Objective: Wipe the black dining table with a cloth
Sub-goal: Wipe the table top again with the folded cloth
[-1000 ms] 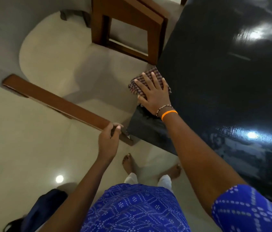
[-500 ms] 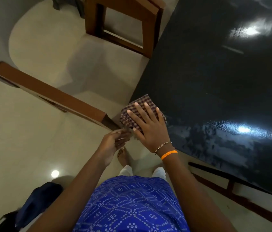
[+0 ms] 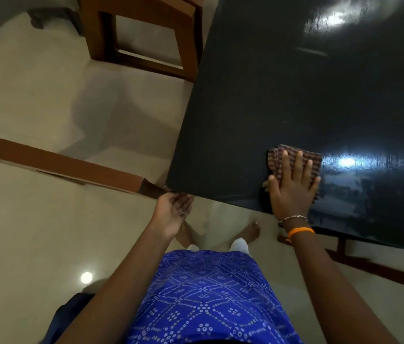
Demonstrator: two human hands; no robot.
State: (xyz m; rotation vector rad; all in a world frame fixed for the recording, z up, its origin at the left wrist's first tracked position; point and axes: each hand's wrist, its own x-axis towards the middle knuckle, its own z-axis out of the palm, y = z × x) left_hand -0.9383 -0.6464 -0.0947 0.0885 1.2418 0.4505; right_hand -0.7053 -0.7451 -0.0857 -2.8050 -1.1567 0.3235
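The right hand (image 3: 291,194) lies flat on the checked cloth (image 3: 295,162), its fingers (image 3: 286,165) straight and spread, so the grip is released and only presses the cloth down on the black tabletop (image 3: 295,95). The cloth is folded, brown and dark in small squares, and it sits near the front edge of the tabletop, at about 3 o'clock from the middle of the view. The fingers point toward 12 o'clock, and the cloth shows beyond the fingertips and at both sides of the hand. On the right wrist there are an orange band (image 3: 300,231) and a thin bead bracelet (image 3: 293,217).

The left hand (image 3: 173,212) is at 9 o'clock from the right hand, at the near left corner of the tabletop. Its palm is turned up and its fingers are loosely bent; the grip is relaxed and holds nothing. If the fingertips touch the corner I cannot tell.

The tabletop is glossy and gives back two bright light spots, one at 3 o'clock from the cloth and one far toward 1 o'clock. At 11 o'clock a brown wooden chair (image 3: 146,33) stands on the pale floor (image 3: 34,219), just beside the left edge of the tabletop. At 9 o'clock a long wooden bar (image 3: 59,165) runs toward the corner. At 6 o'clock is the person's blue patterned garment (image 3: 208,299), with bare feet (image 3: 250,230) on the floor above it.
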